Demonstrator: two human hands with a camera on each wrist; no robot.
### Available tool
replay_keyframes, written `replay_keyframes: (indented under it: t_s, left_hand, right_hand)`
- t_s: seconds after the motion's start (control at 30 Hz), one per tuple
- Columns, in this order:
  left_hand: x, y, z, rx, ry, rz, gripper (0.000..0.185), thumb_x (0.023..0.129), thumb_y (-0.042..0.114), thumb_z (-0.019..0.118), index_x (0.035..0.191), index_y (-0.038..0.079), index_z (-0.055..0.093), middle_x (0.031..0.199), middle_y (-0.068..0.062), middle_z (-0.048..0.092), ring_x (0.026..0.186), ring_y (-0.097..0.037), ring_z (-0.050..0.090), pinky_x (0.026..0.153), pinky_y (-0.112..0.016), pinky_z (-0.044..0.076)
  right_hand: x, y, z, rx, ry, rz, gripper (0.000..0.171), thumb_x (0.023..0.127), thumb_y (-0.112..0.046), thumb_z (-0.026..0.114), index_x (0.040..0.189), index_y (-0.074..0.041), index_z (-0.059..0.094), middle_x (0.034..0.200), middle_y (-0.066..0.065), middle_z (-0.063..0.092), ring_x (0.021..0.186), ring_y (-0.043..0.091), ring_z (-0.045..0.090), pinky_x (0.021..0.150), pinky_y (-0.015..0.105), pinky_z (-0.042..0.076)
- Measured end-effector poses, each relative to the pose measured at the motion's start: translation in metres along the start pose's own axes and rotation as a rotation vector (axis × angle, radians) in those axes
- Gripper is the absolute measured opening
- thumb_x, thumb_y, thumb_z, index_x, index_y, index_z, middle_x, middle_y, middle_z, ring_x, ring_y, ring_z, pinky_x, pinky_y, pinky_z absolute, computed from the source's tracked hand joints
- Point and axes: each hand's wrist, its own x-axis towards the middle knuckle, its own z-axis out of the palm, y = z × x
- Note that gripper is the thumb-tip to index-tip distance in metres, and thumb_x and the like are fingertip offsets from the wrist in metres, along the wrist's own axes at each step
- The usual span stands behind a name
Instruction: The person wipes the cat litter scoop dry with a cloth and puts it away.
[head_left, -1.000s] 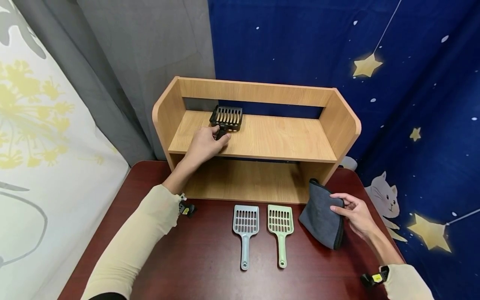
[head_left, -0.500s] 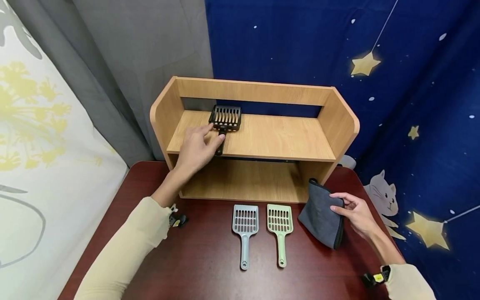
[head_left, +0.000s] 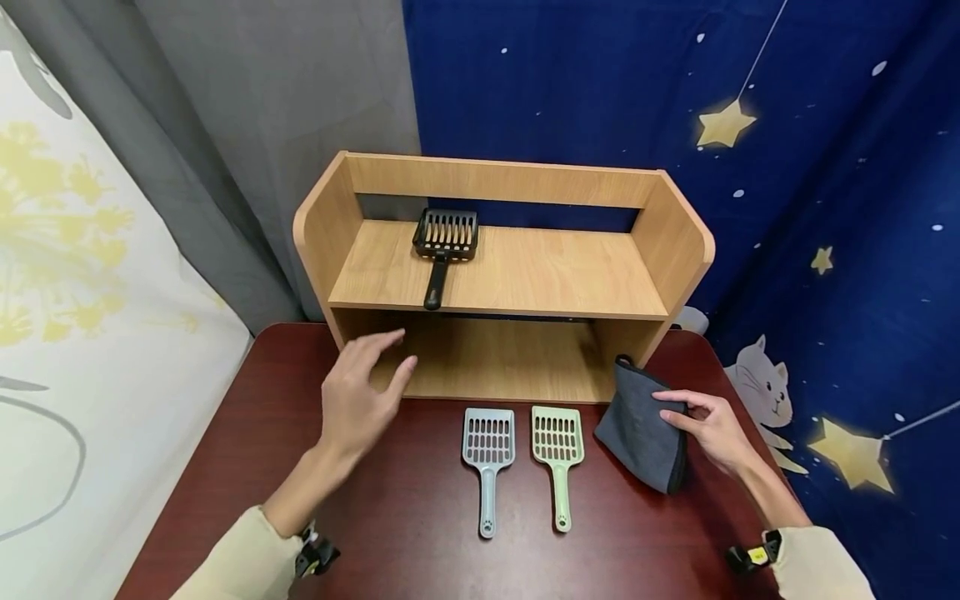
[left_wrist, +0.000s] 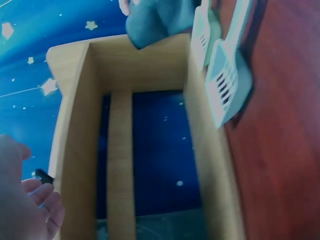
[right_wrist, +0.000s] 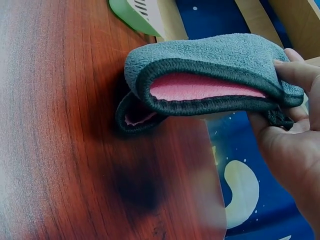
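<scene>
Left hand (head_left: 358, 398) hovers above the table (head_left: 225, 433) in front of the shelf unit (head_left: 498, 275), fingers spread and relaxed, holding nothing and touching nothing that can be seen. In the left wrist view only the palm edge and fingertips (left_wrist: 47, 210) show, loosely extended.

Right hand (head_left: 711, 429) rests at the right edge of a folded grey cloth (head_left: 639, 433), fingers and thumb pinching its upper fold. The right wrist view confirms the grip: fingers (right_wrist: 295, 75) lie over the top layer of the cloth (right_wrist: 200, 65), thumb beneath, and a pink inner face shows between the grey layers. The cloth's lower fold lies on the table (right_wrist: 60, 150), just right of the unit's base.

Black scoop (head_left: 442, 250) lies on the upper shelf, left of centre, slotted head toward the back rail, handle pointing forward to the shelf's front edge. It is well apart from both hands.

Blue scoop (head_left: 488, 458) and green scoop (head_left: 557, 454) lie side by side on the table just in front of the unit, heads toward it, handles toward the person; they are near each other, not touching. Each handle end bears a small paw-print mark. The green scoop lies near the cloth.

No brand names or readable writing are visible. A small yellow tag on the right wrist strap (head_left: 753, 557) is too small to read.
</scene>
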Motion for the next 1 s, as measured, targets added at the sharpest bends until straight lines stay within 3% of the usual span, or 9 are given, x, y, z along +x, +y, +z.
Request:
replay_keyframes:
  t_s: [0.1,0.2,0.43,0.67,0.83,1.0]
  left_hand:
    - [-0.022,-0.002,0.008,0.004,-0.053,-0.055,0.043,0.089,0.018,0.085,0.129,0.006,0.073,0.117,-0.011,0.075,0.097,-0.026,0.068,0.082,-0.036,0.054]
    - [-0.040,-0.003,0.017,0.035,-0.119,-0.120,0.051,0.087,0.024,0.088,0.132,0.006,0.072,0.119,-0.011,0.073,0.102,-0.028,0.070,0.081,-0.045,0.057]
    - [-0.075,0.001,0.041,0.074,-0.240,-0.265,0.063,0.084,0.033,0.090,0.136,0.005,0.069,0.129,-0.014,0.070,0.119,-0.036,0.068,0.090,-0.057,0.057]
    - [-0.109,0.010,0.068,0.109,-0.431,-0.440,0.090,0.084,0.045,0.088,0.154,0.001,0.051,0.144,-0.021,0.059,0.129,-0.038,0.057,0.089,-0.061,0.056]
    - [-0.131,0.016,0.084,0.116,-0.538,-0.489,0.107,0.080,0.053,0.089,0.159,-0.002,0.041,0.148,-0.026,0.054,0.132,-0.042,0.054,0.095,-0.061,0.054]
    - [-0.143,0.022,0.096,0.141,-0.596,-0.491,0.117,0.076,0.061,0.089,0.160,-0.005,0.039,0.150,-0.027,0.052,0.135,-0.043,0.052,0.103,-0.060,0.050]
  right_hand:
    - [0.001,0.000,0.000,-0.014,-0.005,-0.009,0.029,0.098,-0.004,0.074,0.126,0.004,0.073,0.119,-0.018,0.073,0.105,0.004,0.062,0.084,0.017,0.053]
    - [0.001,-0.001,0.001,-0.016,-0.006,-0.007,0.030,0.098,-0.005,0.075,0.127,0.003,0.073,0.119,-0.018,0.072,0.107,0.003,0.062,0.085,0.017,0.052]
    - [0.000,-0.001,0.004,-0.023,0.002,0.022,0.031,0.097,-0.007,0.076,0.127,0.002,0.074,0.115,-0.012,0.072,0.097,0.007,0.060,0.083,0.018,0.053]
    - [-0.002,-0.001,0.006,-0.010,0.011,0.028,0.031,0.097,-0.005,0.077,0.126,0.003,0.074,0.107,-0.004,0.072,0.090,0.009,0.058,0.080,0.018,0.052]
    - [-0.002,0.002,0.009,-0.001,0.014,0.026,0.031,0.097,-0.005,0.077,0.126,0.003,0.074,0.105,-0.004,0.072,0.092,0.007,0.059,0.082,0.017,0.052]
    - [-0.004,0.004,0.012,0.031,0.016,0.023,0.031,0.097,-0.004,0.076,0.126,0.005,0.073,0.107,-0.007,0.072,0.089,0.005,0.057,0.080,0.017,0.051]
